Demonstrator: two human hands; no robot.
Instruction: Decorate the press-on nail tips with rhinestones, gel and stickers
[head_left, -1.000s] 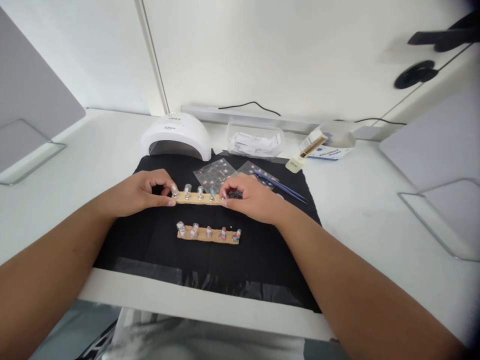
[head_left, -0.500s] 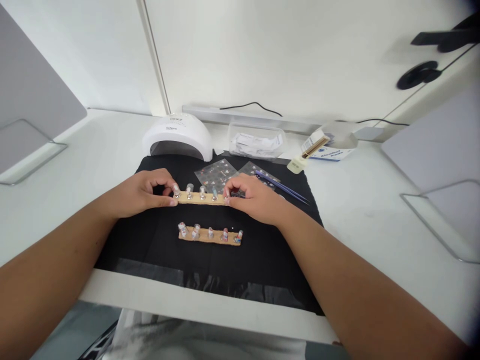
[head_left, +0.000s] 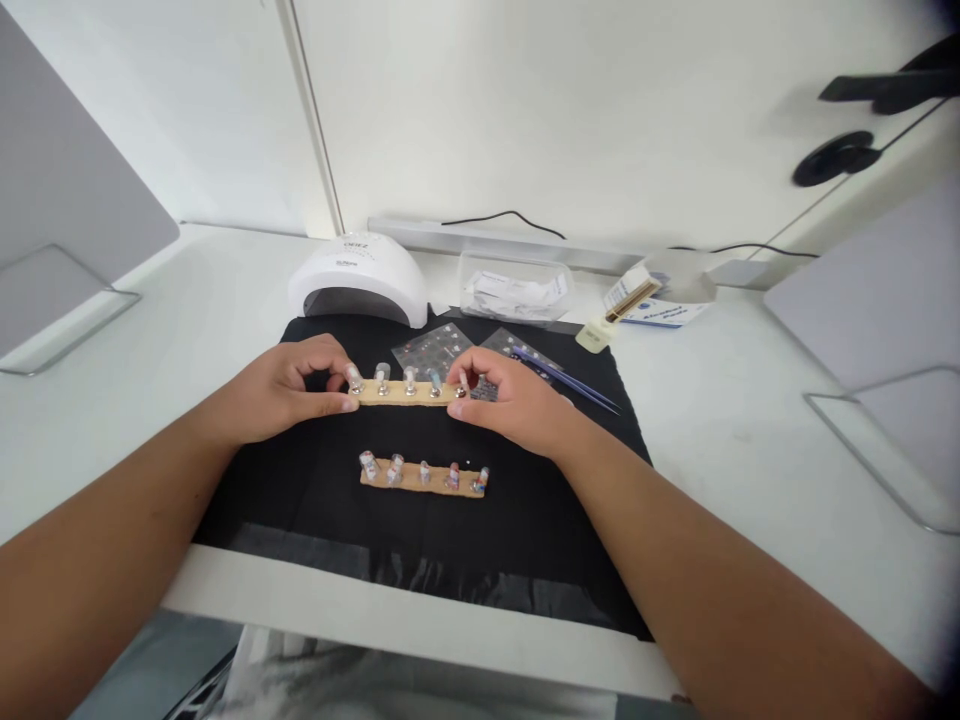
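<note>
A wooden nail-tip display strip (head_left: 397,393), carrying several upright press-on nail tips, runs crosswise between my hands over the black mat (head_left: 315,500). My left hand (head_left: 304,392) pinches its left end, with the thumb at the front edge and the index finger by the end nail tip. At the other end, my right hand (head_left: 517,400) grips the strip between thumb and fingers, around a nail tip with a dark base. Nearer to me lies a second wooden nail-tip strip (head_left: 424,477), its several nail tips decorated in white, red and blue. Neither hand touches it.
Behind the strips stand a white nail lamp (head_left: 360,275) and a clear plastic box (head_left: 514,290) of packets. Sticker sheets (head_left: 435,350) and blue tweezers (head_left: 570,380) lie on the mat. A small bottle (head_left: 594,335) and an alcohol pads box (head_left: 667,312) are at the right.
The fingers of my right hand have loosened slightly, so the rightmost nail tip shows between them. The view has shifted a little; both strips stay in about the same places.
</note>
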